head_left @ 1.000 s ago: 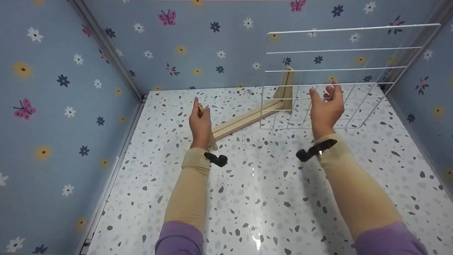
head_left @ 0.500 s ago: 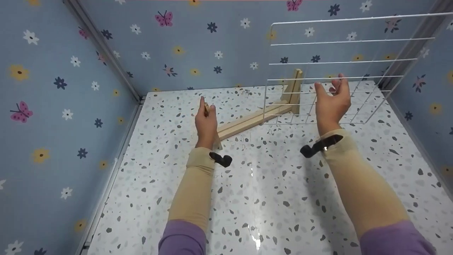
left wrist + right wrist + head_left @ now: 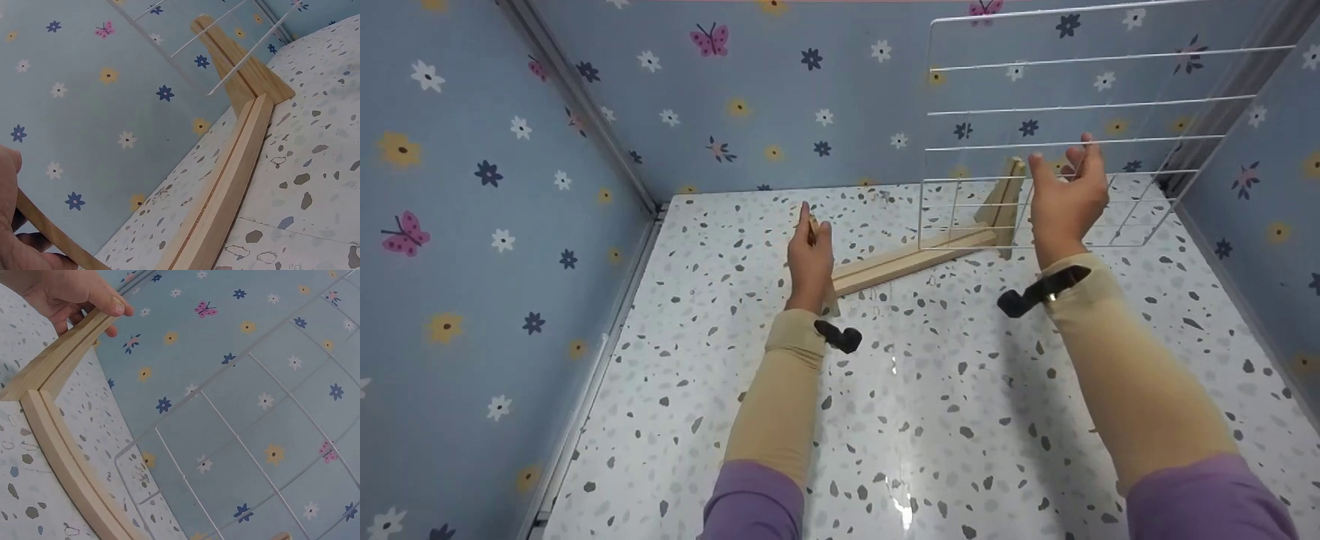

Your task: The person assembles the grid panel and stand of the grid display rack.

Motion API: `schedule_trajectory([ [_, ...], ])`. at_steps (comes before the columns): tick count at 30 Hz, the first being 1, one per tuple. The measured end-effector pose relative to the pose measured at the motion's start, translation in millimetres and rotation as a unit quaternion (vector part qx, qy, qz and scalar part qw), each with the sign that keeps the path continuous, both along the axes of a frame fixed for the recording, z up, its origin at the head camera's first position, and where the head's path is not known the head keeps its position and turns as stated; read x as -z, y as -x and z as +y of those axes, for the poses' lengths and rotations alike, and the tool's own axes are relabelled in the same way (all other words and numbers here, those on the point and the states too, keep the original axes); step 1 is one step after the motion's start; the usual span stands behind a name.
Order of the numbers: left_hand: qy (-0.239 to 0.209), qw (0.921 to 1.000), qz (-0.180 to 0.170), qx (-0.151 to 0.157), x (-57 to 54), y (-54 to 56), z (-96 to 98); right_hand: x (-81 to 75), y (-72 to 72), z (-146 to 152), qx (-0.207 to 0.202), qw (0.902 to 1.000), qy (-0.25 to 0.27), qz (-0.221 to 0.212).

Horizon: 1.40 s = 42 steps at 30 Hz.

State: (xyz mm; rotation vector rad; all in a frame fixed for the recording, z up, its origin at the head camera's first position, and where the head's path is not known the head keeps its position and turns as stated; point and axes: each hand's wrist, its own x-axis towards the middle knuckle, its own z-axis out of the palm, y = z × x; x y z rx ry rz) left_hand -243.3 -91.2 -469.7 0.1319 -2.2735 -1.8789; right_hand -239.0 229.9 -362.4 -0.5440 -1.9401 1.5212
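My left hand (image 3: 810,262) grips the near upright end piece (image 3: 73,354) of a pale wooden stand, its thumb and fingers round the top edge. From there a grooved wooden crossbar (image 3: 915,264) runs right to the far end piece (image 3: 1003,206), which leans slightly. A white wire grid panel (image 3: 1035,109) is held up by my right hand (image 3: 1069,202), fingers hooked at its wires. The panel's lower edge overlaps the crossbar and far end piece in the head view. In the left wrist view, the panel's lower corner (image 3: 209,93) shows in front of the wall.
The speckled white tabletop (image 3: 930,420) reaches back to a blue flowered wall panel (image 3: 780,90). More flowered panels stand at the left (image 3: 472,285) and right (image 3: 1271,225), joined by metal corner posts.
My right hand has raised the wire grid panel and shifted slightly right. My left hand has slid the wooden stand to the right, and its far end piece leans more.
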Motion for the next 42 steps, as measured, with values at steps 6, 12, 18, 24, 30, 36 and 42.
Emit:
schedule_trajectory([
  [6,-0.006,0.9996,0.022,0.017,1.0,0.7,4.3,-10.8,6.0,-3,0.000,0.9999,0.011,0.004],
  [12,-0.012,0.9994,0.021,0.023,-0.2,0.9,9.2,-21.2,11.5,-6,-0.011,0.9997,0.019,-0.006],
  [18,-0.025,0.9993,0.015,0.024,-0.3,1.9,14.2,-29.4,13.4,-11,-0.018,0.9998,0.005,-0.005],
  [24,-0.043,0.9985,0.019,0.030,-1.3,0.5,17.6,-35.5,17.1,-15,-0.027,0.9996,-0.002,-0.011],
  [30,-0.040,0.9984,0.024,0.033,-3.5,0.6,18.8,-44.4,19.0,-24,-0.039,0.9992,0.001,-0.013],
  [36,-0.038,0.9983,0.022,0.037,-5.2,1.1,20.4,-56.9,20.4,-32,-0.049,0.9985,0.023,-0.007],
  [42,-0.031,0.9988,0.012,0.037,-5.6,1.5,20.8,-66.4,21.6,-39,-0.054,0.9983,0.020,-0.008],
])
